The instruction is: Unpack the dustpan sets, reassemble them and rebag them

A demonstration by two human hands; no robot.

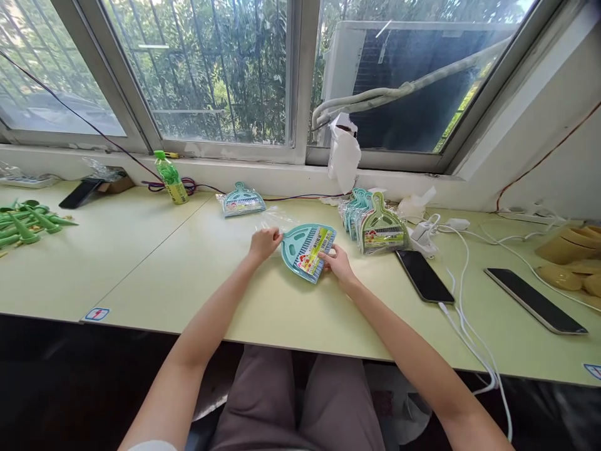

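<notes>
A teal mini dustpan set [306,249] with a colourful label lies on the pale green table [197,269] in front of me. My left hand [263,243] is closed on its handle end, beside a clear plastic bag [277,219]. My right hand [338,263] pinches its lower right edge. A row of similar teal and green dustpan sets [373,227] stands upright just right of it. One packed teal set [242,200] lies farther back near the window sill.
Two black phones [424,277] [534,299] lie at right among white charging cables [462,313]. A green bottle [171,178] stands at the back left. Green plastic parts [25,224] sit at far left, yellow parts [573,257] at far right. A white bag [344,156] hangs by the window.
</notes>
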